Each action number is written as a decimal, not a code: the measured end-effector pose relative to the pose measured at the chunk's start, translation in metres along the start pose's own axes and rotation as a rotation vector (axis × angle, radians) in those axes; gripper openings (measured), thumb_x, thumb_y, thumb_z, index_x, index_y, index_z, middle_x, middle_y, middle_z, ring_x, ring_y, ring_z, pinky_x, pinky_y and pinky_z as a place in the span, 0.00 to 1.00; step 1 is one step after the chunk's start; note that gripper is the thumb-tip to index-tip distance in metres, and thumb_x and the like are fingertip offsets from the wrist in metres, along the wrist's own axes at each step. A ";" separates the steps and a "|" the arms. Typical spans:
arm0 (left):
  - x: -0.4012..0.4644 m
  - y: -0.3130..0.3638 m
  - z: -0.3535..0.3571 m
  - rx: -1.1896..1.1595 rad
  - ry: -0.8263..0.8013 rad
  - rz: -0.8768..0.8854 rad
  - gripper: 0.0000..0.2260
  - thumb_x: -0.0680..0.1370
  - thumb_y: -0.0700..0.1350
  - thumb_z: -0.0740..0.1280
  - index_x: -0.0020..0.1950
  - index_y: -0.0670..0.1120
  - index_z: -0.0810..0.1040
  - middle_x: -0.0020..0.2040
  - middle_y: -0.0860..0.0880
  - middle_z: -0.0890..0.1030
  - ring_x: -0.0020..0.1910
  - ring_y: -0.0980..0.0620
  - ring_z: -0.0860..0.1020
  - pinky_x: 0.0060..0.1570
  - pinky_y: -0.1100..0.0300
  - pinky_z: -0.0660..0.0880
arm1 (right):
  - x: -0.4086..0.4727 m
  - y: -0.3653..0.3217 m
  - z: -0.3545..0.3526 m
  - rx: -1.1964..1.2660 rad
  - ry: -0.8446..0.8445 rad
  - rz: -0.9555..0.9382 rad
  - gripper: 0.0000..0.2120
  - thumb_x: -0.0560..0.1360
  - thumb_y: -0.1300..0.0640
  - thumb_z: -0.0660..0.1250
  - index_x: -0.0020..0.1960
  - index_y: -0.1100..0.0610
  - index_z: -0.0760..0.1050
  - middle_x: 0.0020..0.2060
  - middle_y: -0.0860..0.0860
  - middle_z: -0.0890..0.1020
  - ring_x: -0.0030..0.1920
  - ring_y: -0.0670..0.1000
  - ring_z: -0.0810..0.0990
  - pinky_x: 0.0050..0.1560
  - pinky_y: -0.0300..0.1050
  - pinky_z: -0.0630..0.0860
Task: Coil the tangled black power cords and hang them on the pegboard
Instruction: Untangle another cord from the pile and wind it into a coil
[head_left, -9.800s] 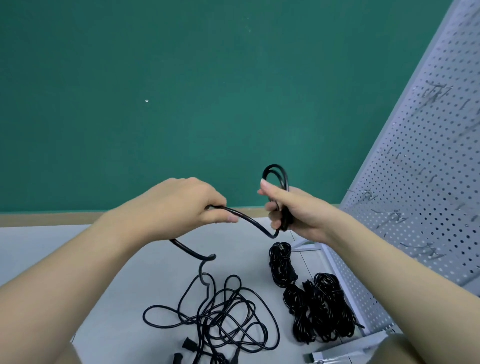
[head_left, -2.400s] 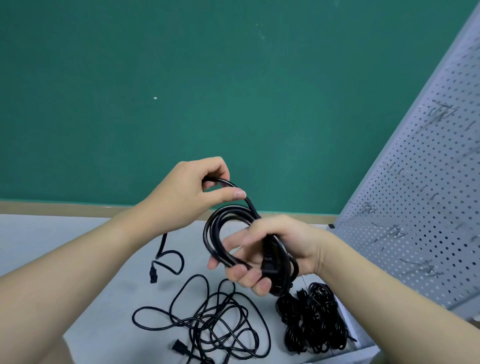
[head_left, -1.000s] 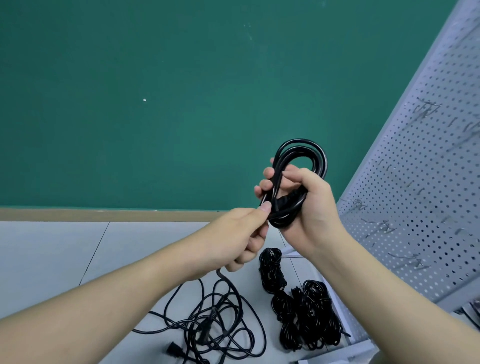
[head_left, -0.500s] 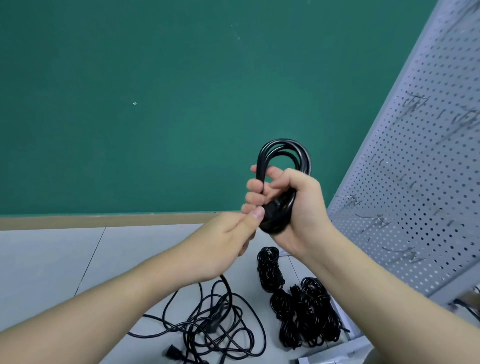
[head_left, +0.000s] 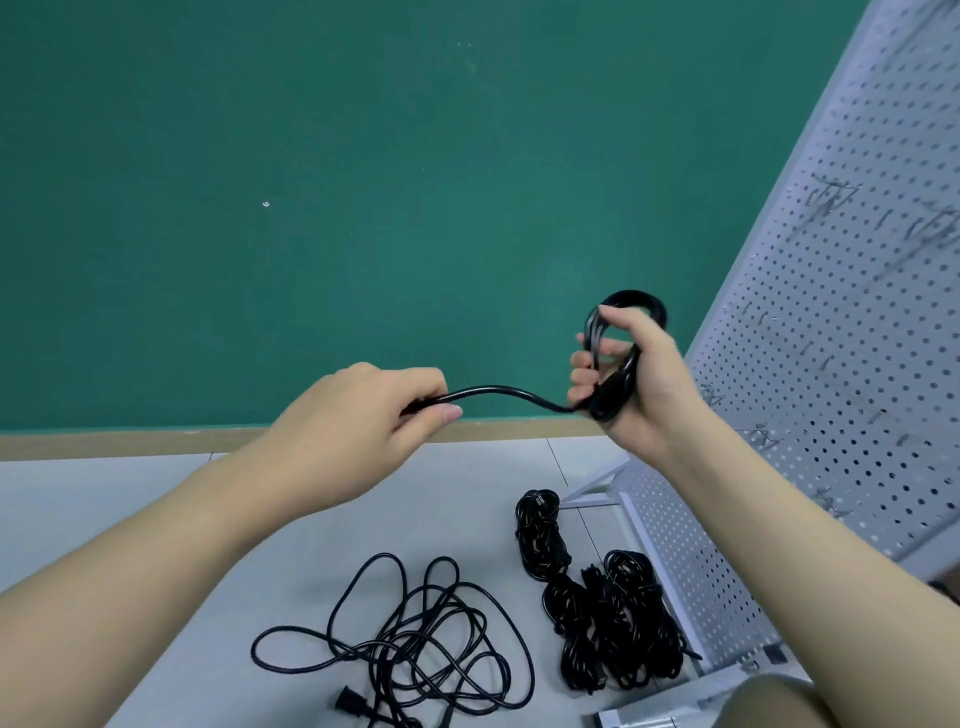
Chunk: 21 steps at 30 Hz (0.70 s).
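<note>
Holding the coil: the coiled cord (head_left: 631, 332) sat clenched in the right hand (head_left: 631, 387), raised at about 2 o'clock of centre, its loops poking out above the fingers.
Free tail: a short tail (head_left: 511, 393) arced from the coil toward 9 o'clock, pinched at its end by the left hand (head_left: 363, 410).
Handling: the cord looked light and rubbery, springy enough to unwind if the grasp loosened; the tail held its curve, so it seemed moderately stiff.
Where to hold: the waist of the bundle, where all loops cross, judged the safest place; the tail near its end for wrapping.
Tangled pile: more loose cords (head_left: 410, 642) lay on the floor (head_left: 130, 499) at 6 o'clock, one plug (head_left: 353, 702) showing.
Bundled cords: done bundles (head_left: 597, 603) lay at 5 o'clock, just beside the pegboard foot.
Pegboard: the pegboard (head_left: 841, 332) leaned at 3 o'clock, hooks (head_left: 826, 200) blurred, nothing black hung in view.
</note>
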<state>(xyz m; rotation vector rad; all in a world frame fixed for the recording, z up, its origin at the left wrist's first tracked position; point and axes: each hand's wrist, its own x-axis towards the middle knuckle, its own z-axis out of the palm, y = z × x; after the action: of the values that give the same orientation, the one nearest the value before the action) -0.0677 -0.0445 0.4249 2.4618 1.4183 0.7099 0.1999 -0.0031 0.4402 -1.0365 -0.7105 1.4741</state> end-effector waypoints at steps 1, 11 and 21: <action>0.000 -0.001 -0.002 -0.035 0.028 0.044 0.13 0.83 0.58 0.60 0.40 0.55 0.71 0.28 0.52 0.72 0.27 0.51 0.68 0.29 0.57 0.62 | -0.003 0.006 0.006 -0.078 -0.053 0.050 0.17 0.74 0.46 0.73 0.50 0.58 0.73 0.35 0.51 0.71 0.30 0.48 0.66 0.29 0.39 0.65; 0.011 -0.001 -0.005 -0.012 0.089 0.210 0.24 0.83 0.64 0.46 0.49 0.55 0.78 0.38 0.55 0.80 0.39 0.53 0.77 0.41 0.51 0.75 | -0.023 0.044 0.037 -0.362 -0.526 0.361 0.38 0.51 0.28 0.83 0.52 0.51 0.80 0.40 0.52 0.72 0.35 0.48 0.65 0.37 0.40 0.66; 0.010 -0.003 -0.010 0.012 0.157 0.197 0.14 0.82 0.65 0.47 0.52 0.58 0.63 0.31 0.55 0.76 0.37 0.54 0.75 0.34 0.59 0.69 | -0.036 0.043 0.040 -0.324 -0.862 0.556 0.42 0.59 0.52 0.82 0.66 0.54 0.64 0.44 0.56 0.73 0.41 0.50 0.68 0.44 0.44 0.64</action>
<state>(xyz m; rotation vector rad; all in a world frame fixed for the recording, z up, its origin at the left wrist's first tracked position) -0.0706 -0.0347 0.4350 2.6311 1.2427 0.9572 0.1439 -0.0407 0.4265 -0.8401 -1.3732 2.3931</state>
